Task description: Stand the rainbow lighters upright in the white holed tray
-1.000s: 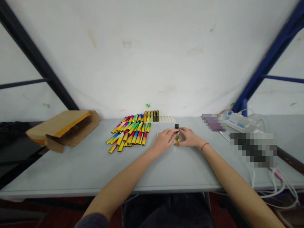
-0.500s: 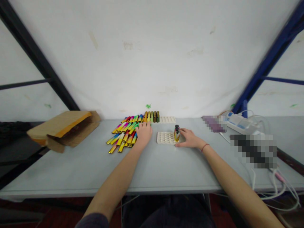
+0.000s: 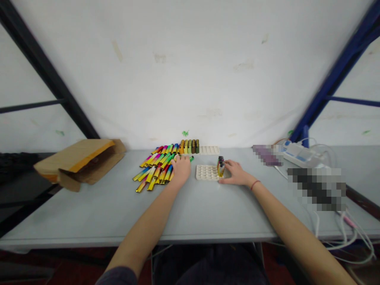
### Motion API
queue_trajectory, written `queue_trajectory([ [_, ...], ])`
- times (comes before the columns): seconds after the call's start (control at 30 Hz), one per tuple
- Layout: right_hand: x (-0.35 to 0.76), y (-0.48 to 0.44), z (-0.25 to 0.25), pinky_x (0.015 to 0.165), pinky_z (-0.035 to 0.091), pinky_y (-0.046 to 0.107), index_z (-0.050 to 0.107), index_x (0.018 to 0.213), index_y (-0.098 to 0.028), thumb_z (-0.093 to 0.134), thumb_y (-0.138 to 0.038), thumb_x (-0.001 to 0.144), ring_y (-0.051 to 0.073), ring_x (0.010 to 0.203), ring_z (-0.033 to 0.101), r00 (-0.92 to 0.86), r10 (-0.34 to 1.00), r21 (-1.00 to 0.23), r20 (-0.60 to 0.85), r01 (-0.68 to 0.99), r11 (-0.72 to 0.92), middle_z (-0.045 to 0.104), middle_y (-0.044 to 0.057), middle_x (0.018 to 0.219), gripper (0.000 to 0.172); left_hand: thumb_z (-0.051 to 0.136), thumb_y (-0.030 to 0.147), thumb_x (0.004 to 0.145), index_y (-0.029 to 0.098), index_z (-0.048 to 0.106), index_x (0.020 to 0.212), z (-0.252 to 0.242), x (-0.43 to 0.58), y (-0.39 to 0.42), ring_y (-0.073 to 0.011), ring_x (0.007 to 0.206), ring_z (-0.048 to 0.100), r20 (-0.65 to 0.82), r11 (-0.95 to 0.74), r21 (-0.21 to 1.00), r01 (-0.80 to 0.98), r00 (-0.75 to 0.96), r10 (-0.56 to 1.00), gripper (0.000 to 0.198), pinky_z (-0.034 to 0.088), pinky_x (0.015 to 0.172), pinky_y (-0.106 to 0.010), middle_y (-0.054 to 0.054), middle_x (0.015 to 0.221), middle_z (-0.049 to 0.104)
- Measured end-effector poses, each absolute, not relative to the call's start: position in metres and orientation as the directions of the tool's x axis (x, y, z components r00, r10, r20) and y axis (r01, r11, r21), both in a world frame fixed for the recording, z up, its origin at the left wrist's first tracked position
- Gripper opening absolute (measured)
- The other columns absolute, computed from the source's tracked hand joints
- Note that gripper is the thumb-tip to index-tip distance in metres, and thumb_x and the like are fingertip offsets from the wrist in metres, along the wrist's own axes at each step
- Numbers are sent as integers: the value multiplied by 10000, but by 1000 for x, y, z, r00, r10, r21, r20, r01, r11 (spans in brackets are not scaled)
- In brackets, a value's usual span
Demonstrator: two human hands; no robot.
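A few lighters stand in the tray, most cups bare; a loose pile lies left. Left hand curls over it, grip unclear; right hand, half open, flanks the standing lighters.

left hand: positioned at the right side of the laid-out glossy multicoloured pieces; a green end projects past the fingers. right hand: thumb and fingers parted at the right end of the near white tray, beside upright dark-topped pieces. paper bag: table, left. power strip: table, right rear.
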State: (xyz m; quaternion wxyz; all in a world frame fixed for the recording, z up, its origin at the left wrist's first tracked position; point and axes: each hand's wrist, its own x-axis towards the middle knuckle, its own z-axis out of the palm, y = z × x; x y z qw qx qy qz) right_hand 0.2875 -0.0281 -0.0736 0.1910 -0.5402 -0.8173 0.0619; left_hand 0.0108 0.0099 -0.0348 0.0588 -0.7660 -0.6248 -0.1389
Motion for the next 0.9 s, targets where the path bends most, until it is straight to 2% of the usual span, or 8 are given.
queue_trajectory([
  [0.1, 286, -23, -74, 1148, 359, 589, 677, 1248, -171, 804, -659, 694, 415, 1340, 484, -383, 875, -323, 296, 822, 469, 551, 205, 1408, 749, 397, 87, 935, 121, 650, 1210, -35, 12, 14, -355, 1214, 552, 327, -248, 160, 955, 185, 927, 375, 400, 1008, -515, -225, 1279, 632],
  [0.2, 287, -14, -75, 1155, 360, 589, 682, 1230, -148, 814, -612, 697, 423, 1349, 476, -379, 866, -335, 325, 811, 480, 567, 215, 1399, 719, 423, 124, 934, 119, 621, 1182, -33, 14, 22, -316, 1170, 595, 430, -362, 393, 845, 178, 885, 317, 440, 1006, -451, -217, 1244, 631],
  [0.33, 291, -7, -78, 1130, 395, 578, 663, 1259, -140, 787, -581, 732, 408, 1294, 536, -357, 870, -341, 339, 815, 468, 616, 216, 1345, 699, 478, 189, 906, 170, 560, 1086, -31, 21, 24, -219, 873, 657, 378, -360, 810, 463, 56, 924, 198, 520, 841, -362, -85, 919, 677],
  [0.43, 292, -6, -80, 1117, 417, 545, 640, 1293, -124, 765, -580, 751, 396, 1264, 567, -355, 871, -337, 340, 818, 465, 623, 219, 1345, 719, 476, 191, 858, 209, 517, 936, -30, 30, 16, -145, 614, 569, 228, -231, 962, 145, 39, 973, 90, 500, 666, -277, 32, 656, 558],
  [0.53, 292, -7, -79, 1098, 436, 524, 628, 1309, -124, 748, -575, 767, 391, 1251, 581, -360, 869, -326, 339, 822, 467, 620, 217, 1362, 715, 488, 259, 855, 212, 510, 894, -27, 38, 7, -108, 490, 478, 125, -116, 988, -103, 91, 988, 65, 433, 525, -226, 68, 594, 482],
  [0.6, 291, -8, -78, 1083, 446, 513, 634, 1295, -116, 736, -569, 779, 388, 1234, 594, -368, 866, -315, 340, 822, 474, 628, 222, 1351, 694, 479, 368, 895, 205, 521, 849, -23, 41, 2, -93, 426, 408, 60, -32, 979, -200, 133, 989, 175, 364, 449, -211, 72, 552, 444],
  [0.73, 290, -9, -77, 1068, 454, 505, 642, 1270, -121, 725, -560, 785, 385, 1214, 603, -374, 865, -302, 334, 827, 474, 637, 218, 1340, 659, 389, 658, 937, 211, 463, 686, -17, 45, -4, -90, 393, 397, -22, 78, 950, -303, 183, 983, 518, 335, 420, -210, 48, 476, 418],
  [0.9, 290, -10, -76, 1055, 456, 517, 631, 1281, -163, 719, -536, 790, 379, 1207, 607, -376, 860, -315, 345, 817, 484, 644, 188, 1341, 623, 379, 727, 914, 216, 427, 639, -15, 45, -10, -64, 332, 255, -106, 172, 922, -348, 200, 974, 582, 225, 370, -194, 84, 433, 310],
])
